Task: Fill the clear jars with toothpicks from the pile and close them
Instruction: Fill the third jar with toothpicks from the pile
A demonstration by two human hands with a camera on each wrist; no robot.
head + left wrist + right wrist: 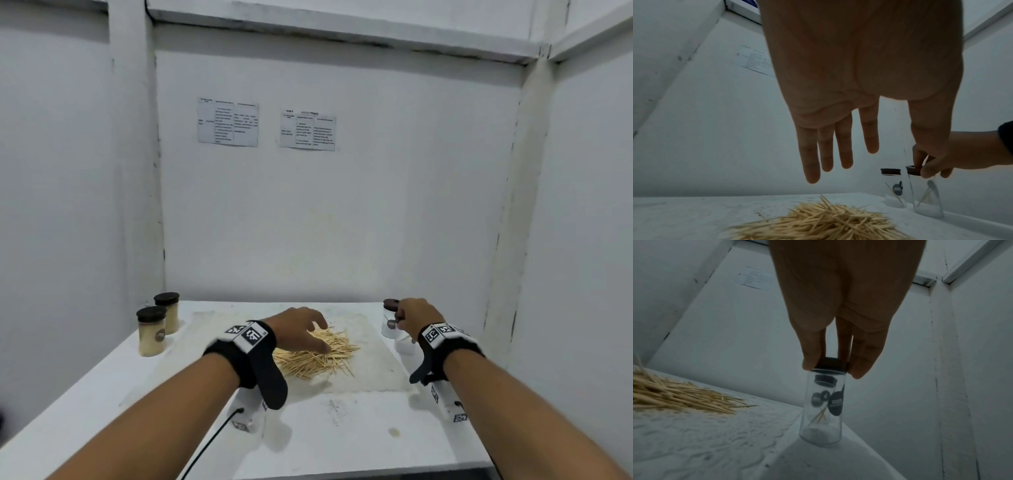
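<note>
Clear jar point(821, 404) near table edge point(863, 444), lid point(831, 364) pinched.

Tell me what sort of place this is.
Probably a small booth set up for recording tasks, not a home: bare white partition walls, two printed instruction sheets taped up, and a plain white table holding only a toothpick pile and lidded jars.

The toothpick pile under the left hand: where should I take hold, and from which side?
Come straight down on the thick middle of the toothpick pile with the left hand, which hovers open above it. The sticks lie flat and crisscrossed on the table, so pinching a bunch across their length from above likely gathers more than scraping the thin edges.
</note>
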